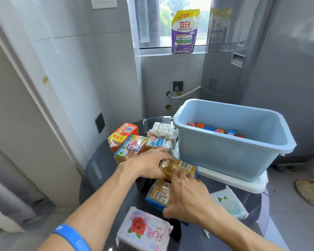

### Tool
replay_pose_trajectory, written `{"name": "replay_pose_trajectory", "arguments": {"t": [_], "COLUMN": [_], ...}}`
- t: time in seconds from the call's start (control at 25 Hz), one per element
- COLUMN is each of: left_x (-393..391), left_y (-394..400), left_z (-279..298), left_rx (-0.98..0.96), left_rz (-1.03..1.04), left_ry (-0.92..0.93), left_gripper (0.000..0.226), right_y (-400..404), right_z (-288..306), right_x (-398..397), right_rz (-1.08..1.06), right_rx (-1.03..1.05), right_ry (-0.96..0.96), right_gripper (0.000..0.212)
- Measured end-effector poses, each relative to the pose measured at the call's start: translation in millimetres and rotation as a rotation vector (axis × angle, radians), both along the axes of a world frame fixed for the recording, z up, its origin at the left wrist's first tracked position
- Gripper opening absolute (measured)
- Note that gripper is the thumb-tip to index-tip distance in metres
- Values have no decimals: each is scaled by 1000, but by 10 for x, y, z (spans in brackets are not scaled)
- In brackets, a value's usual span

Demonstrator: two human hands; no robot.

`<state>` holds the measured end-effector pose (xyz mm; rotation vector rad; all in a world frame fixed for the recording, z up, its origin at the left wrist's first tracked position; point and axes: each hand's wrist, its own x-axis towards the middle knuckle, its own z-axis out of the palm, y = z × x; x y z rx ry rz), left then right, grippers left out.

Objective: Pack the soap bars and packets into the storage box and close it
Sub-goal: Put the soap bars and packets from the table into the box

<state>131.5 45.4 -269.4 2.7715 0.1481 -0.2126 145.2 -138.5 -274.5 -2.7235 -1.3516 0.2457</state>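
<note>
An open light-blue storage box stands on its white lid on a dark round table, with several small colourful items inside. My left hand and my right hand both grip an amber soap pack with a barcode just left of the box. A second amber pack on blue backing lies under my right hand. A rose-printed soap packet lies nearest me. Further left sit an orange pack, a green-labelled pack and a clear-wrapped bundle.
A pale blue packet with a white flower lies at the right, near the lid. A purple detergent pouch stands on the window sill. A grey appliance rises behind the box. A wall and door frame close the left side.
</note>
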Motion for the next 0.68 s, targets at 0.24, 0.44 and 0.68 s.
{"name": "replay_pose_trajectory", "arguments": {"t": [0.24, 0.44, 0.68], "left_x": [372, 253, -54], "left_y": [-111, -282, -238], "left_z": [-128, -67, 844], "left_rx": [11, 325, -231], "left_rz": [39, -144, -39], "left_ry": [178, 55, 79], "left_gripper": [71, 84, 57], "right_y": [-559, -945, -1341], "right_z": [645, 1016, 1267], "right_x": [542, 918, 1320], "right_rz": [-170, -211, -217], "right_rx": [185, 690, 1093], "right_ry": [664, 1075, 1214], "right_gripper": [43, 26, 35]}}
